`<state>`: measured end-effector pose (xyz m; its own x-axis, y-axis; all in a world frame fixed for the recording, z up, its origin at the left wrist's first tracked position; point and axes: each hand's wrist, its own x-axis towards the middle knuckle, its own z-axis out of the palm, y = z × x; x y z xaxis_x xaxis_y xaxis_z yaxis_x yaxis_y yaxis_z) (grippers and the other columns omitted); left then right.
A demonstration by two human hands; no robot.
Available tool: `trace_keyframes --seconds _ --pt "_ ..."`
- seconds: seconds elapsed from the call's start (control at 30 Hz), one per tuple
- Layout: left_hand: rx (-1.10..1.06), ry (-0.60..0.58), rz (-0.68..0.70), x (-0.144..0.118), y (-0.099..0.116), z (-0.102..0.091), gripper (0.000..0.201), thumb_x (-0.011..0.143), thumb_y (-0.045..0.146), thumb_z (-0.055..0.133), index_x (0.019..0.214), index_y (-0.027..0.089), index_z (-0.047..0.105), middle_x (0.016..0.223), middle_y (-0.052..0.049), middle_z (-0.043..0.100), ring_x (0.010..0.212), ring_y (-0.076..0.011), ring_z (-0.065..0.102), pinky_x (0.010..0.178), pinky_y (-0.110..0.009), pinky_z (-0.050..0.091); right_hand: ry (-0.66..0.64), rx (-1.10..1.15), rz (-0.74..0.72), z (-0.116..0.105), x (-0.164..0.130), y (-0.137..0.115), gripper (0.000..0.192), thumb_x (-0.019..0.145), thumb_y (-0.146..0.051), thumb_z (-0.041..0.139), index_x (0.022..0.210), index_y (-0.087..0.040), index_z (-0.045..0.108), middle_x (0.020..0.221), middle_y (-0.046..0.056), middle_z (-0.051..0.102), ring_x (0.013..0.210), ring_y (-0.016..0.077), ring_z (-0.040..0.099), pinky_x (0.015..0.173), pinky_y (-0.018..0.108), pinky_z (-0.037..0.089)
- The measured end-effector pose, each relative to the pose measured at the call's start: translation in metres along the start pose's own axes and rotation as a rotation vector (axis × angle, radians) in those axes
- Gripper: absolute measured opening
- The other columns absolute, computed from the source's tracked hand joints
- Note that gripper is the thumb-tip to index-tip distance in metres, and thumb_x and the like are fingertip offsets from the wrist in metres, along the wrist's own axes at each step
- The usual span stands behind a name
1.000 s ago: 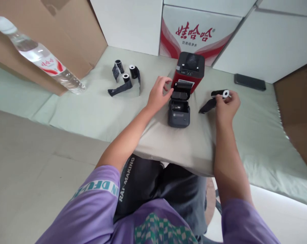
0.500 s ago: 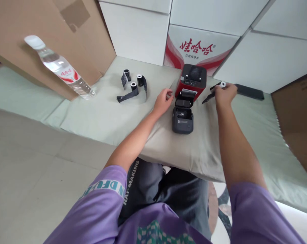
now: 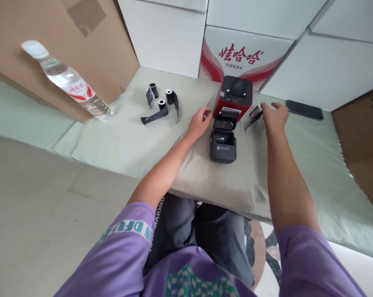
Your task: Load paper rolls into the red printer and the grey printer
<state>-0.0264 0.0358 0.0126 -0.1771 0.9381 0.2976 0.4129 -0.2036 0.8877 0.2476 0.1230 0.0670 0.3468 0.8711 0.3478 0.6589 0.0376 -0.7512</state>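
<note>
My right hand (image 3: 275, 117) is beside a black label roll (image 3: 254, 112) lying on the cloth, a dark strip trailing from it. The thumb is at the roll's near end, the other fingers apart from it. My left hand (image 3: 200, 122) rests on the cloth left of the printers, fingers loosely curled and apart, holding nothing. Between the hands sits a small dark label printer (image 3: 223, 152) with its lid raised and its bay visible. Right behind it stands a red box with a black top (image 3: 235, 91).
Three black rolls (image 3: 162, 105) with loose strips lie on the left. A water bottle (image 3: 78, 88) appears farther left beside a cardboard carton (image 3: 90, 45). A flat black case (image 3: 304, 110) lies at the right. White cartons (image 3: 235, 53) line the back.
My right hand has lowered the black roll onto the cloth, and its fingers have spread from it. My left hand has hardly moved. The view has shifted slightly.
</note>
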Motion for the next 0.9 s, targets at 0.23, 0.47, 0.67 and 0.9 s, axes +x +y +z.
trace_keyframes --seconds 0.23,0.47,0.67,0.9 --pt "-0.012 0.017 -0.016 -0.002 0.000 -0.001 0.015 0.102 0.021 0.060 0.113 0.022 0.071 0.107 -0.007 0.080 0.090 -0.0185 0.073 0.093 -0.035 0.057 0.258 0.299 0.046 -0.008 -0.076 -0.009 0.026 0.095 -0.012 0.055 0.075 -0.027 0.050 0.071 -0.005 0.044 0.074 0.0180 0.052 0.082 0.034 0.047" --pt "0.123 0.221 0.129 0.000 0.016 -0.034 0.022 0.107 0.043 0.060 0.118 0.028 0.071 0.114 -0.007 0.077 0.117 -0.0242 0.071 0.107 -0.041 0.054 0.066 0.246 0.082 0.012 -0.105 0.003 0.017 0.093 -0.018 0.054 0.078 -0.025 0.050 0.064 -0.008 0.038 0.061 0.0146 0.044 0.069 0.031 0.043" --pt "0.420 0.731 0.007 0.005 0.025 -0.120 0.016 0.110 0.020 0.049 0.116 0.023 0.064 0.127 -0.007 0.070 0.130 -0.0219 0.060 0.121 -0.045 0.044 0.061 0.261 0.098 0.010 -0.103 -0.001 0.018 0.092 -0.016 0.053 0.077 -0.025 0.050 0.064 -0.008 0.040 0.062 0.0146 0.045 0.071 0.031 0.044" --pt "0.545 0.429 -0.277 -0.001 0.008 -0.158 0.039 0.092 0.039 0.076 0.129 0.030 0.068 0.137 -0.006 0.076 0.141 -0.0344 0.056 0.125 -0.058 0.036 0.051 0.293 0.126 0.013 -0.100 0.002 0.017 0.091 -0.020 0.054 0.075 -0.025 0.050 0.063 -0.008 0.038 0.059 0.0134 0.041 0.065 0.029 0.039"
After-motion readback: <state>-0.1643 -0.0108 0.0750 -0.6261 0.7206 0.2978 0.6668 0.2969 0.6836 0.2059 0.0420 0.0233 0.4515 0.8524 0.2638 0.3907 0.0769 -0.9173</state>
